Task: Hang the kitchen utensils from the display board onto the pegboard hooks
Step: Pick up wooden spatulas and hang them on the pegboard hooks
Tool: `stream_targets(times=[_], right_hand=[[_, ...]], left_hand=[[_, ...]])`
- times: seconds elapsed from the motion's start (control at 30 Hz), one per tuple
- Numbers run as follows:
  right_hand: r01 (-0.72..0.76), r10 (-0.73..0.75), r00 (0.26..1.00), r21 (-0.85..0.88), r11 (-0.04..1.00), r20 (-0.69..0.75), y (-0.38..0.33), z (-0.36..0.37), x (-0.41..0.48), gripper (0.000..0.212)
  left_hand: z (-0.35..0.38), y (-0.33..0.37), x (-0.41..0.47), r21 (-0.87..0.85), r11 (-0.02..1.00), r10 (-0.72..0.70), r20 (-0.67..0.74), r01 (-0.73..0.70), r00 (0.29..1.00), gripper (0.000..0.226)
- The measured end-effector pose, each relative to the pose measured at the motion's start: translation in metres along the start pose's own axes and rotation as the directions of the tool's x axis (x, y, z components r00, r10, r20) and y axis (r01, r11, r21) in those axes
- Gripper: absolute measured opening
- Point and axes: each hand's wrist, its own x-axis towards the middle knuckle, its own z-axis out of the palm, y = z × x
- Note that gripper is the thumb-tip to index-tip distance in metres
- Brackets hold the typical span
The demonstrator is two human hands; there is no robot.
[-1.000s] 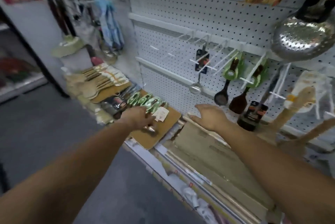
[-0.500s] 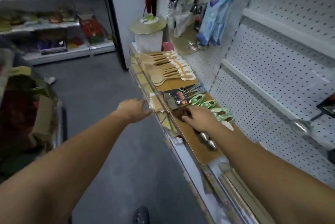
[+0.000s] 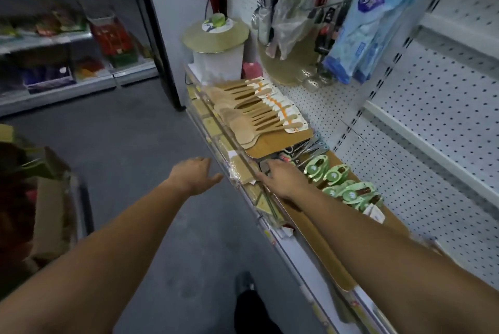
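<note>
A brown display board (image 3: 318,239) lies on the shelf below the white pegboard (image 3: 437,123). Several utensils on green cards (image 3: 348,190) lie across it, with dark-handled and metal tools (image 3: 310,145) just beyond them. My right hand (image 3: 283,178) reaches onto the board's far end and its fingertips lie over the dark tools, so any grip is hidden. My left hand (image 3: 194,174) hovers over the aisle beside the shelf edge, fingers straight, holding nothing. A second board carries a row of wooden spatulas (image 3: 253,114).
A white bin with a bamboo lid (image 3: 216,41) stands at the shelf's far end. Blue packs (image 3: 370,22) and bagged goods hang above it. A cart with cardboard boxes (image 3: 48,198) sits at the left, with stocked shelves (image 3: 67,36) across the grey aisle.
My view has swung left along the shelf, away from the hooks. My right hand moved from the planks onto the display board; my left hand left the board and now hovers off the shelf edge.
</note>
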Motion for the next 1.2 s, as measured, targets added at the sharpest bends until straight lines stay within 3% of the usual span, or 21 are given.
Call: stream_targets(times=[0.13,0.37,0.5,0.63,0.8,0.93,1.07,1.2], right_hand=[[-0.087,0.087,0.996,0.08,0.993,0.001,0.011,0.004,0.08,0.069],[-0.226,0.212,0.974,0.304,0.926,0.077,0.023,0.015,0.203,0.058],[-0.333,0.293,0.942,0.341,0.879,0.162,0.034,0.028,0.236,0.052],[-0.503,0.464,0.864,0.36,0.786,0.194,0.061,0.039,0.272,0.048],[-0.642,0.6,0.765,0.345,0.685,0.233,0.067,0.05,0.306,0.048],[-0.751,0.707,0.643,0.425,0.505,0.294,0.063,0.061,0.333,0.051],[-0.777,0.778,0.55,0.529,0.342,0.304,0.066,0.067,0.372,0.054],[-0.74,0.82,0.493,0.635,0.221,0.29,0.081,0.07,0.403,0.051]], left_hand=[[-0.007,-0.009,0.08,0.019,0.999,0.041,0.047,-0.042,0.998,0.079],[-0.008,-0.028,0.222,0.068,0.983,0.161,0.115,-0.17,0.98,0.067],[-0.008,-0.039,0.282,0.093,0.959,0.249,0.169,-0.267,0.954,0.054],[0.002,-0.033,0.346,0.07,0.926,0.351,0.202,-0.371,0.915,0.051],[0.013,-0.017,0.424,0.187,0.808,0.525,0.203,-0.559,0.826,0.052],[0.014,-0.006,0.475,0.226,0.726,0.6,0.253,-0.65,0.758,0.053],[0.023,0.005,0.523,0.221,0.698,0.625,0.277,-0.681,0.73,0.047],[0.041,0.021,0.559,0.079,0.734,0.639,0.257,-0.674,0.725,0.04]])
